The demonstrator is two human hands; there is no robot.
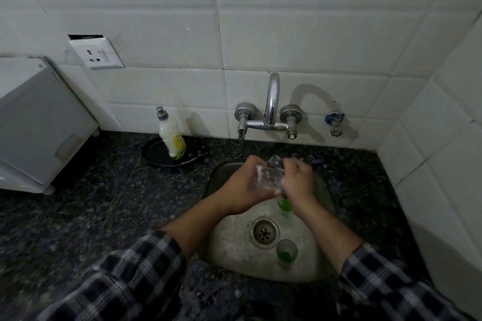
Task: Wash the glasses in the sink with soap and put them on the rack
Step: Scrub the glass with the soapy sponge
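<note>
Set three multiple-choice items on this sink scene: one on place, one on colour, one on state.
1. The soap bottle stands on: A) a black plate B) the tap C) a rack.
2. The small glass beside the drain has a base tinted: A) red B) green C) blue.
3. The clear glass is: A) lying flat B) on a shelf C) held by the left hand and right hand.
Key: 1 A, the bottle sits on the plate; 2 B, green shows at its bottom; 3 C, fingers of both hands curl round it.
</note>
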